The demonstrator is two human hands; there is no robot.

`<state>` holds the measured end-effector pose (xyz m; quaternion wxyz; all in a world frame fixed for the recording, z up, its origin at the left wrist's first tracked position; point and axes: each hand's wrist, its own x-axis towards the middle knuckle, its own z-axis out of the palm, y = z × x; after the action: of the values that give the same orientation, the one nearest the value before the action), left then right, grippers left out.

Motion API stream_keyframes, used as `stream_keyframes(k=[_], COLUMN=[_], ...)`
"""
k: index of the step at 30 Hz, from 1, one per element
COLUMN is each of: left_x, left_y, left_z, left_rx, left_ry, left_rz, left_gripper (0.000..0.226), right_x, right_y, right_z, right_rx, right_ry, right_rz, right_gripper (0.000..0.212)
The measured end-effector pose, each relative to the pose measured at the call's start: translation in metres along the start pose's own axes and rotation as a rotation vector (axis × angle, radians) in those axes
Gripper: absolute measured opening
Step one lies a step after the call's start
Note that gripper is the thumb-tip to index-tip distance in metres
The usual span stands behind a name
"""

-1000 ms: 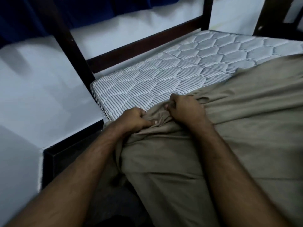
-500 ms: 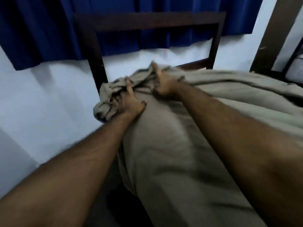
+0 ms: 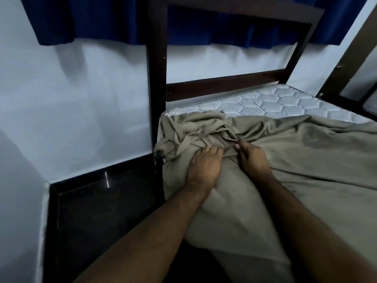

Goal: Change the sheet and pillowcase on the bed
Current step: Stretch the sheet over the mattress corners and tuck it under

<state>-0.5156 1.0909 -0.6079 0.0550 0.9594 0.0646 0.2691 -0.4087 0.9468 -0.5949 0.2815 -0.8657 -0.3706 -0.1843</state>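
The sheet (image 3: 285, 166), a tan-olive cloth, covers the lower right of the frame and runs from the bottom centre up and to the right across the mattress (image 3: 271, 103). Its bunched end lies at the mattress corner in the middle of the frame, piled in folds that point toward the upper left, next to the dark bed post (image 3: 156, 78). One edge of the cloth hangs down over the near side of the mattress toward the bottom of the frame. A strip of bare quilted mattress shows above the sheet, in the upper right.

Both forearms enter from the bottom edge and reach up toward the centre. The left hand (image 3: 204, 166) lies palm down on the sheet just below the bunched folds, its fingers fairly straight and close together, pressing on the cloth without closing round it. The right hand (image 3: 253, 158) sits just to the right of it, also palm down, with its fingertips at the edge of the folds; whether they pinch the cloth or only touch it cannot be told.

A blue curtain (image 3: 102, 19) hangs across the top of the frame.
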Motion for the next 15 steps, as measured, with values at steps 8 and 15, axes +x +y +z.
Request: stream_keyframes(k=[8,15], left_x=[0.010,0.004], left_y=[-0.019,-0.007], left_z=[-0.029,-0.021], left_rx=[-0.226,-0.802], left_ry=[-0.124,-0.471], left_rz=[0.148,-0.212], left_gripper=[0.028,0.016], right_x=[-0.021,-0.013], right_y=[-0.006,-0.007], right_z=[-0.019,-0.023], right_rx=[0.305,0.305], right_ry=[0.218,0.241], right_rz=[0.246,0.310], right_gripper=[0.039,0.033])
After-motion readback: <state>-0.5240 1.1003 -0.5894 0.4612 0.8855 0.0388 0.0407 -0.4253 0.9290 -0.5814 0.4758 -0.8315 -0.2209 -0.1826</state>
